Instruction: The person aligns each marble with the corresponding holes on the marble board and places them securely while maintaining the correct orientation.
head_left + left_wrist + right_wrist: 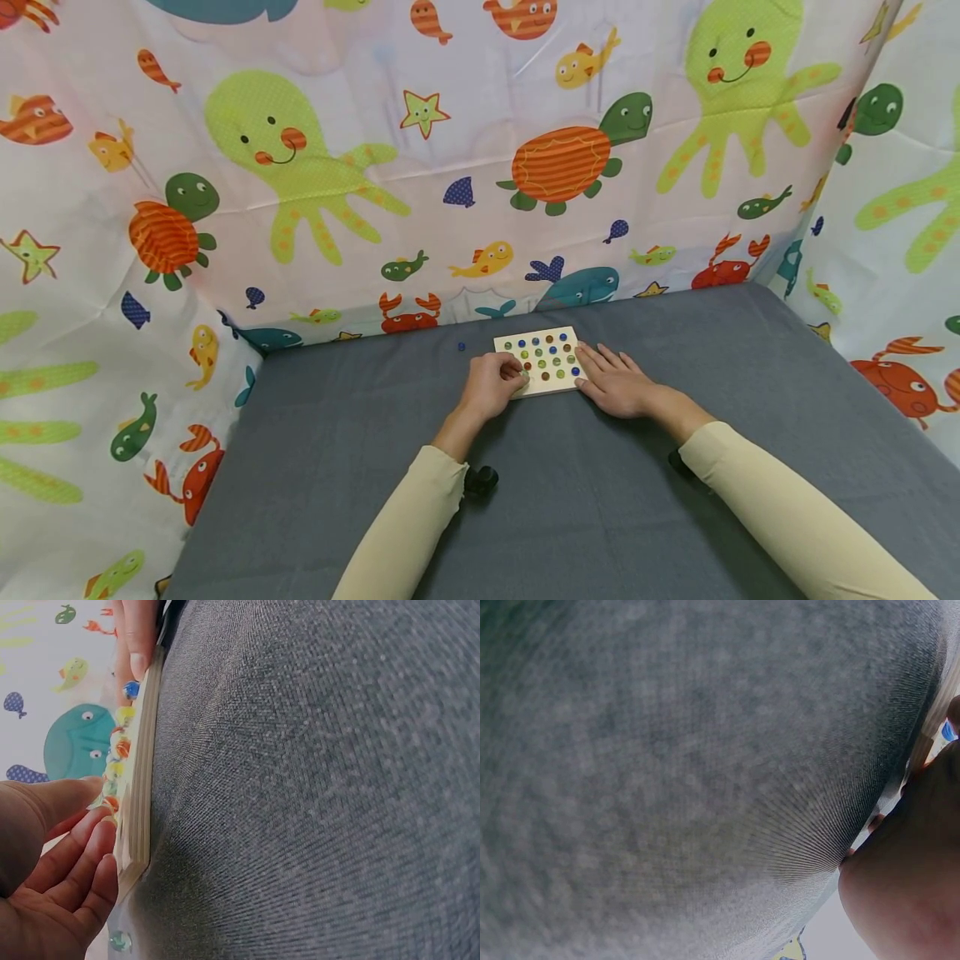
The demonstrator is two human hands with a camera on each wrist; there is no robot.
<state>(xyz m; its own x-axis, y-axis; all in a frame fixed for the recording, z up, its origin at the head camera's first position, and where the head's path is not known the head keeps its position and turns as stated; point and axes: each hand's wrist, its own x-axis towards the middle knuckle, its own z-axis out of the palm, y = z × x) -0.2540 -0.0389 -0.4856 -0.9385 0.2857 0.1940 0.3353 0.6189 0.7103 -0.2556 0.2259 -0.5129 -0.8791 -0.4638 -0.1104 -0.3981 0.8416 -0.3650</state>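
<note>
A pale wooden board (551,386) lies on the grey cloth, with rows of coloured glass marbles (552,350) sitting on it in red, blue, green and yellow-green. At the board's front left corner my left hand (491,386) pinches a pale green marble (97,802) between thumb and fingertips, low over the surface. The fingers partly hide that marble and the left end of the board. My right hand (618,385) rests at the board's right edge with its fingers extended, the thumb near a blue marble (131,690). In the right wrist view, mostly cloth and part of this hand appear.
A loose blue marble (461,347) lies on the grey cloth (360,433) left of the board. Low in the left wrist view sits a clear greenish marble (120,941). Behind the table hangs a curtain (450,225) printed with sea animals. Each wrist carries a dark camera (481,481).
</note>
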